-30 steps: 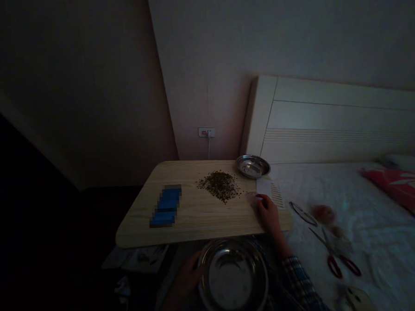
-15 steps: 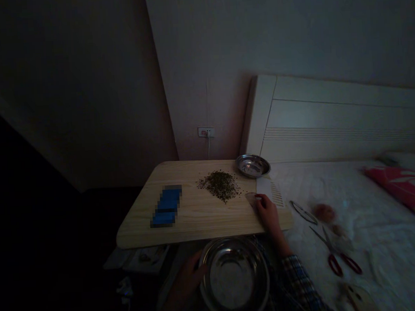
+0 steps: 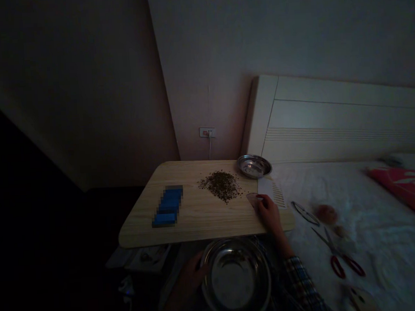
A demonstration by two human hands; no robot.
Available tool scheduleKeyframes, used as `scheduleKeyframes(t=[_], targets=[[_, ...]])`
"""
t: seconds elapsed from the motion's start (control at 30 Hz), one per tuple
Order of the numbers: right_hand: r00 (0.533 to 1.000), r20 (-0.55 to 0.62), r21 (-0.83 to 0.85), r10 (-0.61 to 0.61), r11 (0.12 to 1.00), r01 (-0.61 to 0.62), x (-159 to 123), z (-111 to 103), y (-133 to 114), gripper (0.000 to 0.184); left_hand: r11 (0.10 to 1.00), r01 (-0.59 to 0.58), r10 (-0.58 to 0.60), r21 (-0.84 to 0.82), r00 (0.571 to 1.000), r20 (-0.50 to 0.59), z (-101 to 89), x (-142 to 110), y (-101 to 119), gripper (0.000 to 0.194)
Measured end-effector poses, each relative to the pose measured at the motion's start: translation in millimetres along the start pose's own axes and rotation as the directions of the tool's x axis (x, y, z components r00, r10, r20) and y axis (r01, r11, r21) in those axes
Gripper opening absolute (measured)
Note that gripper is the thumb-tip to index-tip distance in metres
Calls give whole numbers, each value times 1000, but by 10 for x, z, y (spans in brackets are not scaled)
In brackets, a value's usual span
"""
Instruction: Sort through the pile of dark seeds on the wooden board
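My left hand grips the left rim of a shiny steel bowl, held below the front edge of the wooden table. No contents show in that bowl. On the table's right side, my right hand pinches a thin, see-through, flat piece with a curved edge; its exact kind is unclear. To the left of this piece lies a loose heap of small dark grains or seeds, with some scattered around it. A second steel bowl sits at the table's back right corner.
A white slotted card lies beside my right hand. A pixelated blue screen is on the table's left. Scissors with red handles and a cushion are on the bed. An outlet with a plug is on the wall.
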State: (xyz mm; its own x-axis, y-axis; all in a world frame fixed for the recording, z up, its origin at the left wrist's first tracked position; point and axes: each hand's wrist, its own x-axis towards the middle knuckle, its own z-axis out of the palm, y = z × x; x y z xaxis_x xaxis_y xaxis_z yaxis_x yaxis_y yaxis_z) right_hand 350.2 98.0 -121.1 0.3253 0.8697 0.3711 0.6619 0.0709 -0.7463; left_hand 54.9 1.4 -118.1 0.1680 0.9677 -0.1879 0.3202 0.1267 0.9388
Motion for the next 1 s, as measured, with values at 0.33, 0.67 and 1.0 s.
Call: scheduleKeyframes(t=[0.33, 0.67, 1.0], targets=[[1000, 6, 4, 1, 1000, -2, -4, 1, -12, 35, 999, -51, 51, 4, 999, 19, 5, 35, -90, 39], [1000, -4, 8, -2, 1000, 2, -8, 5, 3, 37, 1000, -17, 17, 7, 1000, 4, 2, 19, -88, 38], [999, 39, 13, -21, 1000, 21, -12, 4, -19, 33, 999, -21, 21, -32, 1000, -3, 21, 36, -144, 37]])
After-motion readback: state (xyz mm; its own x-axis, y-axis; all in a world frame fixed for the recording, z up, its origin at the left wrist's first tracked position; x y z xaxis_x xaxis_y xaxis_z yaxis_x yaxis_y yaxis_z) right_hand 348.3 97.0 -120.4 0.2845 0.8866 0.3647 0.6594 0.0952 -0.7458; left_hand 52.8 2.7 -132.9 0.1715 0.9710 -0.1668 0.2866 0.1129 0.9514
